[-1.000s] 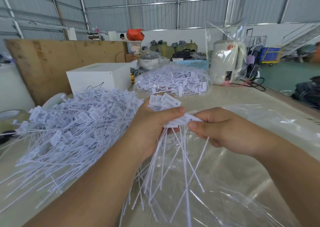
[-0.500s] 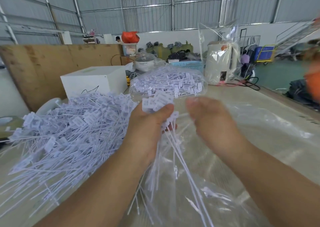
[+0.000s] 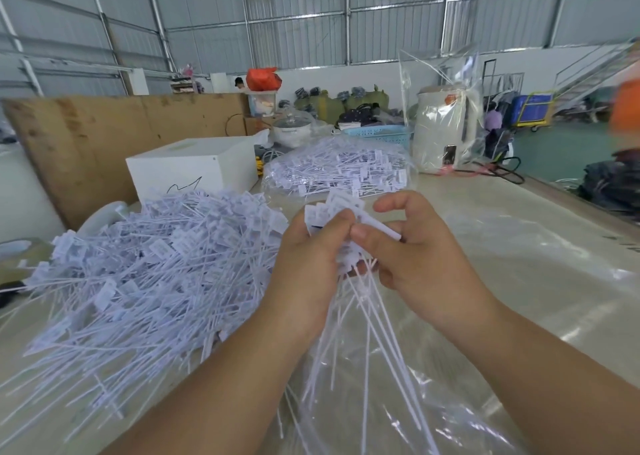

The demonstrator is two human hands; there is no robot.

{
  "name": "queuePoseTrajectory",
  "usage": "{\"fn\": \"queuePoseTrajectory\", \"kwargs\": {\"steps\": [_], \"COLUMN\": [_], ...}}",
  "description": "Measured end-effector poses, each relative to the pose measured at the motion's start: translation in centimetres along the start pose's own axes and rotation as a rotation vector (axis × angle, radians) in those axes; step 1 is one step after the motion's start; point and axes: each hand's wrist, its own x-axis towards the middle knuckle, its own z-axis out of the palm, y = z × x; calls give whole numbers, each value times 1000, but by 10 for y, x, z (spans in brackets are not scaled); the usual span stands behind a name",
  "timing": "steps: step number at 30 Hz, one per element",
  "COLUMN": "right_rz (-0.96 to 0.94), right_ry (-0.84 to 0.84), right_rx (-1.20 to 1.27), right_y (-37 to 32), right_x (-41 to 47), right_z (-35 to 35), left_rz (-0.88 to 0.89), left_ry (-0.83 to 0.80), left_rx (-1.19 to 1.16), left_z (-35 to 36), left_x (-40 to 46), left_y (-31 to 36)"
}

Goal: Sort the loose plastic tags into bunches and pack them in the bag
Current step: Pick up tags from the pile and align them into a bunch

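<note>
My left hand (image 3: pixel 308 267) grips a bunch of white plastic tags (image 3: pixel 334 212) by their flat heads, the thin tails hanging down over a clear plastic bag (image 3: pixel 485 316) spread on the table (image 3: pixel 554 219). My right hand (image 3: pixel 415 257) pinches one tag (image 3: pixel 379 227) between thumb and forefinger, right against the bunch. A big loose pile of tags (image 3: pixel 138 274) lies to my left. Beyond it sit a white box (image 3: pixel 194 170) and a filled bag of tags (image 3: pixel 339 170).
</note>
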Motion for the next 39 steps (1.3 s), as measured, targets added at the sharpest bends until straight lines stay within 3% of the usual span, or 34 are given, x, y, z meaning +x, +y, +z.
{"fn": "queuePoseTrajectory", "kwargs": {"steps": [6,15,23,32,39], "right_rz": [36,134,164,197,260], "right_ry": [138,122,-156,-451,-428], "right_rx": [133,127,393,239,71], "right_y": [-4,-5,-16,-16,-10], "right_x": [1,-1,-5,-16,-20], "right_z": [2,5,9,22,26], "left_rz": [86,129,245,313,248], "left_ry": [-208,-200,34,202,96], "left_rx": [62,152,153,232,281], "left_z": [2,3,3,-4,-5], "left_x": [-2,0,-2,-1,-2], "left_y": [-5,-4,8,12,8]}}
